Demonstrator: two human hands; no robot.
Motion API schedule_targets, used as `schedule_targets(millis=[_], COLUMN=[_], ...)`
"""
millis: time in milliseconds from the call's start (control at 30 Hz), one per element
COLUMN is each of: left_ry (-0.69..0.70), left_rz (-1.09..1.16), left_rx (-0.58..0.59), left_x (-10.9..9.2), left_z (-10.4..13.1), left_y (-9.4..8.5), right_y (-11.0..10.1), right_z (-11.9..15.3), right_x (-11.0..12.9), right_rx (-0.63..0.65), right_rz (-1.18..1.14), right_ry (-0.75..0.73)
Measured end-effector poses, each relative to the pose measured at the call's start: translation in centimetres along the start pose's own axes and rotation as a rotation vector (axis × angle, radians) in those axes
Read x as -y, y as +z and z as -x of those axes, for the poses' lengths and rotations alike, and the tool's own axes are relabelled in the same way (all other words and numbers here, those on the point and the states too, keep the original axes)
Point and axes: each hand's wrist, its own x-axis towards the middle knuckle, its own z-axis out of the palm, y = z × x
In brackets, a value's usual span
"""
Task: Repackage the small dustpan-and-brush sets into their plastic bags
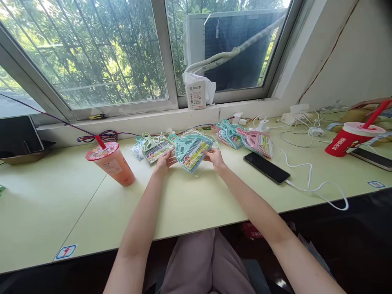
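A teal mini dustpan and brush set [191, 150] in clear wrapping is held up over the table, tilted. My right hand [214, 158] grips its right edge with fingers closed. At its left side my left hand [166, 160] has its fingers curled by the wrapping, next to a green wrapped set [153, 148] that lies on the table. Another blue set [139, 148] lies behind that one. To the right are a teal wrapped set [230, 132] and a pink wrapped set [257, 141].
A tilted drink cup [112, 164] stands left on the pale table [196, 204]. A black phone [267, 167] with a white cable lies right. Farther right are a red cup [352, 139], another phone [372, 158] and a person's arm. A white box [197, 96] sits on the sill.
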Motion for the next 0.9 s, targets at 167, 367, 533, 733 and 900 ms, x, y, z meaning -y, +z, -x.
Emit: schedule_targets(millis=[167, 367, 533, 733, 900], left_ry=[0.067, 0.167, 0.135, -0.005, 0.141], left_rz=[0.119, 0.266, 0.256, -0.035, 0.094], left_rx=[-0.067, -0.290, -0.377, -0.157, -0.264], left_x=[-0.4, -1.4, -2.4, -1.8, -1.8], left_z=[0.0, 0.0, 0.5, 0.4, -0.1], left_y=[0.3, -0.6, -1.8, -1.5, -1.6], right_y=[0.5, 0.1, -0.9, -1.3, -1.8], right_z=[0.4, 0.3, -0.3, -0.4, -0.5], right_x=[0.5, 1.2, 1.4, 1.6, 1.9], right_rx=[0.034, 0.004, -0.042, -0.092, -0.123], right_rz=[0.014, 0.032, -0.009, -0.081, -0.077], right_ry=[-0.015, -0.027, -0.026, -0.023, -0.011])
